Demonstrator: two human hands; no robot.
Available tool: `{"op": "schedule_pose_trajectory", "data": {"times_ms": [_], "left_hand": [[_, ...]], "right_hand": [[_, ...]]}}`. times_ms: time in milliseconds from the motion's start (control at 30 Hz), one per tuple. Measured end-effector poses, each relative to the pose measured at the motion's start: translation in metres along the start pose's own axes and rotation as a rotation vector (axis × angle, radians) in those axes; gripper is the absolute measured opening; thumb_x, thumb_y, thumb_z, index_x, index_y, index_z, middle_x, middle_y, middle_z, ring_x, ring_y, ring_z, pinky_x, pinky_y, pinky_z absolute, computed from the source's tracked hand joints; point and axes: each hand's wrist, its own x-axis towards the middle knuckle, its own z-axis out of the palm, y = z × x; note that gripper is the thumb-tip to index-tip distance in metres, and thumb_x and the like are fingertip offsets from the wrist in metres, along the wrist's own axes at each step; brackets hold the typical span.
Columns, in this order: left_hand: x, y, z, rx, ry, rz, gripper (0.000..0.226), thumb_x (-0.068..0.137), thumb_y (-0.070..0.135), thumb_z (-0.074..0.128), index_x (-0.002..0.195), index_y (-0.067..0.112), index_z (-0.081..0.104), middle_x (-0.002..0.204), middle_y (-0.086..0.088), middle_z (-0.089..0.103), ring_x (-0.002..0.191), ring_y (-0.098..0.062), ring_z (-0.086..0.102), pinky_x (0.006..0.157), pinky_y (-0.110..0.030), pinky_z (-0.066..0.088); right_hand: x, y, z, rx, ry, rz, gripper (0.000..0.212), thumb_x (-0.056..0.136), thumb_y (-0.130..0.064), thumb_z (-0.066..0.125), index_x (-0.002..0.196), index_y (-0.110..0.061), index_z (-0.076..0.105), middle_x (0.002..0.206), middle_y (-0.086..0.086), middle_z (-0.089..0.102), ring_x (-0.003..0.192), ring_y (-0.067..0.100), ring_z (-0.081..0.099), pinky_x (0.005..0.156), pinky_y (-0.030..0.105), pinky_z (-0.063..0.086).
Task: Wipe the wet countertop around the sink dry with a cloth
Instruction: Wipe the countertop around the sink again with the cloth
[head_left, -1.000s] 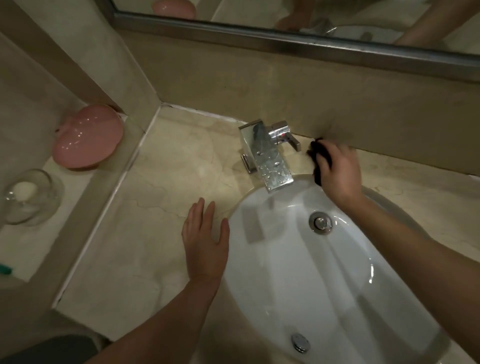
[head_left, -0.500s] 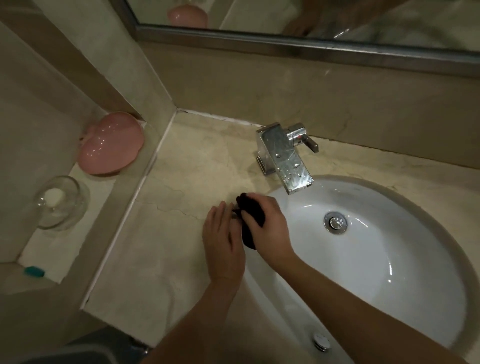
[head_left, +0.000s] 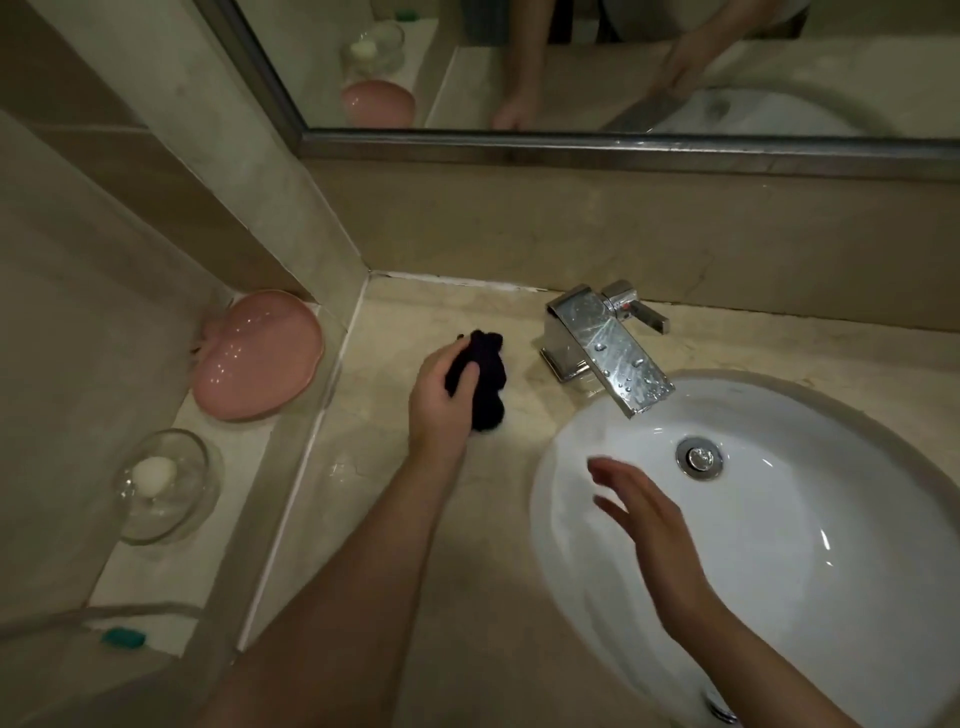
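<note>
While left hand (head_left: 441, 400) grips dark cloth (head_left: 480, 382) on countertop (head_left: 374, 499), right hand (head_left: 649, 540) perhaps hovering, blurred

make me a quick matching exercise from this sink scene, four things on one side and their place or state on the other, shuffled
Things:
1. dark cloth
2. faucet
3. pink dish
4. right hand

Places or states:
A. on the side ledge
B. open above the basin
C. gripped by the left hand on the countertop
D. speckled with water drops

Pairs: 1-C, 2-D, 3-A, 4-B
</note>
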Motion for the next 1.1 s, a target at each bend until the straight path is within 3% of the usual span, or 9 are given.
{"op": "schedule_pose_trajectory", "data": {"times_ms": [67,133,200,400,667,800,900,1000,1100], "left_hand": [[0.026,-0.013,0.001,0.447,0.029,0.219,0.040,0.101,0.033,0.054,0.141,0.027,0.056,0.159,-0.007,0.036,0.147,-0.032,0.027,0.123,-0.048,0.020],[0.038,-0.021,0.007,0.574,-0.074,0.389,0.045,0.103,0.042,0.046,0.146,0.027,0.051,0.163,-0.007,0.030,0.150,-0.032,0.021,0.123,-0.047,0.014],[0.038,-0.027,0.020,0.569,-0.167,0.460,0.047,0.103,0.043,0.044,0.145,0.025,0.052,0.160,-0.008,0.036,0.147,-0.032,0.030,0.122,-0.047,0.018],[-0.016,-0.023,0.050,0.401,-0.062,0.639,0.034,0.096,0.017,0.057,0.128,0.012,0.066,0.135,-0.008,0.060,0.123,-0.027,0.054,0.108,-0.040,0.038],[-0.118,-0.013,0.069,0.381,-0.492,0.826,0.033,0.083,0.004,0.055,0.111,0.014,0.069,0.116,-0.005,0.062,0.106,-0.026,0.052,0.094,-0.041,0.047],[-0.107,-0.013,0.011,0.268,-0.210,0.581,0.037,0.087,0.014,0.048,0.117,0.018,0.069,0.125,-0.001,0.060,0.117,-0.018,0.049,0.105,-0.028,0.038],[-0.060,-0.041,-0.043,0.328,0.028,0.314,0.040,0.088,0.018,0.054,0.127,0.020,0.065,0.129,0.001,0.059,0.122,-0.017,0.048,0.107,-0.039,0.042],[-0.037,-0.079,-0.068,0.590,0.010,0.247,0.055,0.090,0.045,0.052,0.142,0.026,0.053,0.149,-0.004,0.047,0.140,-0.032,0.036,0.117,-0.055,0.026],[-0.040,-0.093,-0.064,0.729,-0.066,0.184,0.073,0.089,0.072,0.040,0.151,0.032,0.040,0.161,-0.003,0.030,0.149,-0.031,0.023,0.123,-0.052,0.009]], "right_hand": [[-0.012,0.011,-0.015,-0.084,0.022,0.022,0.031,0.105,-0.013,0.044,0.105,-0.016,0.075,0.109,-0.005,0.074,0.111,0.010,0.065,0.104,0.041,0.049],[-0.021,0.020,-0.024,-0.143,0.037,0.055,0.032,0.105,-0.012,0.045,0.100,-0.016,0.076,0.103,-0.004,0.075,0.104,0.010,0.067,0.101,0.040,0.049],[-0.029,0.025,-0.029,-0.159,0.050,0.075,0.032,0.104,-0.010,0.046,0.099,-0.016,0.076,0.099,-0.003,0.076,0.100,0.012,0.068,0.096,0.036,0.050],[-0.049,0.032,-0.030,-0.151,0.072,0.113,0.032,0.103,-0.006,0.046,0.095,-0.012,0.076,0.092,0.001,0.077,0.092,0.012,0.069,0.082,0.020,0.049],[-0.076,0.036,-0.041,-0.193,0.100,0.122,0.032,0.102,-0.005,0.047,0.092,-0.010,0.077,0.088,0.004,0.077,0.090,0.014,0.071,0.086,0.024,0.053],[-0.088,0.034,-0.058,-0.215,0.125,0.128,0.029,0.102,-0.008,0.048,0.094,-0.010,0.076,0.088,0.003,0.078,0.088,0.012,0.070,0.082,0.017,0.051],[-0.095,0.039,-0.068,-0.225,0.151,0.137,0.028,0.102,-0.007,0.049,0.095,-0.009,0.075,0.087,0.004,0.078,0.089,0.016,0.069,0.077,0.009,0.049],[-0.103,0.044,-0.070,-0.235,0.166,0.157,0.028,0.102,-0.008,0.049,0.095,-0.009,0.075,0.089,0.004,0.078,0.091,0.019,0.069,0.076,0.009,0.049],[-0.108,0.046,-0.066,-0.236,0.156,0.168,0.029,0.102,-0.009,0.048,0.094,-0.010,0.076,0.088,0.003,0.078,0.090,0.016,0.069,0.076,0.009,0.049]]}}
